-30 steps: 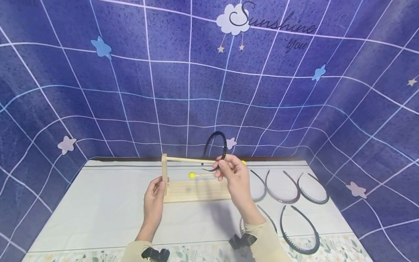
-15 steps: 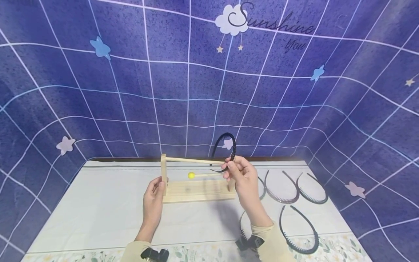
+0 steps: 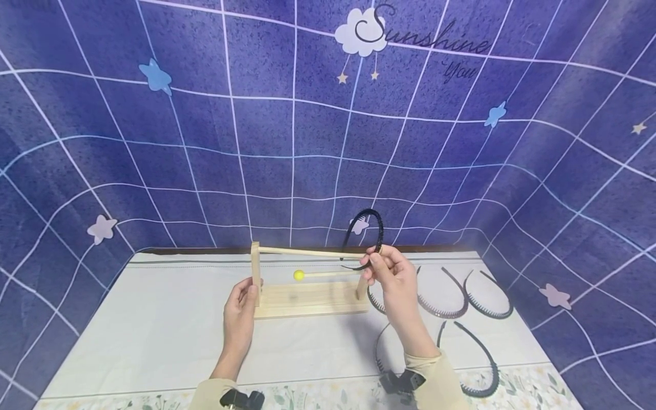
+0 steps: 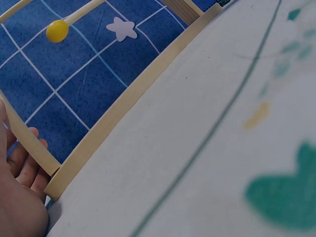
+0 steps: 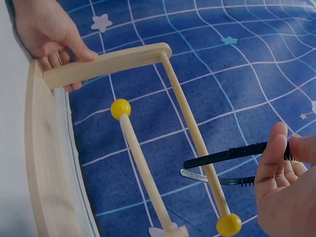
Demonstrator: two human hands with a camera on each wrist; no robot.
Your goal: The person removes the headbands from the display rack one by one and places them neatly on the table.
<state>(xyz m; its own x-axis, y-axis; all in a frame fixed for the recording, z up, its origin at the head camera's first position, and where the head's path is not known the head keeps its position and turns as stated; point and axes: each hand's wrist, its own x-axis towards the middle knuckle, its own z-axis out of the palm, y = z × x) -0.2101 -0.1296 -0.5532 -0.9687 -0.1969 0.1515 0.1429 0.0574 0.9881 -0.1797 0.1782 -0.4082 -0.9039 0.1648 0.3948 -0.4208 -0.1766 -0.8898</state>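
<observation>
My left hand [image 3: 239,324] grips the left upright [image 3: 255,273] of a light wooden rack, thumb on the near side and fingers behind. An upper rod [image 3: 307,251] runs rightward from that upright's top, ending in a yellow ball [image 5: 229,224]. Below it, a second rod [image 5: 145,173] with a yellow ball [image 3: 299,275] at its left tip comes from the short right post [image 3: 361,287]. Pinched between thumb and fingers of my right hand [image 3: 400,290] is a black toothed headband [image 3: 381,228]. In the right wrist view its two arms lie on opposite sides of the upper rod, near the ball.
Several more headbands lie on the white cloth at right, among them a brownish one [image 3: 446,314] and dark ones [image 3: 492,313] [image 3: 484,393]. My right forearm partly covers some. Behind the table hangs a blue gridded curtain [image 3: 266,171].
My right hand has moved steadily right along the upper rod, carrying the black headband with it. The left hand has kept its hold on the upright.
</observation>
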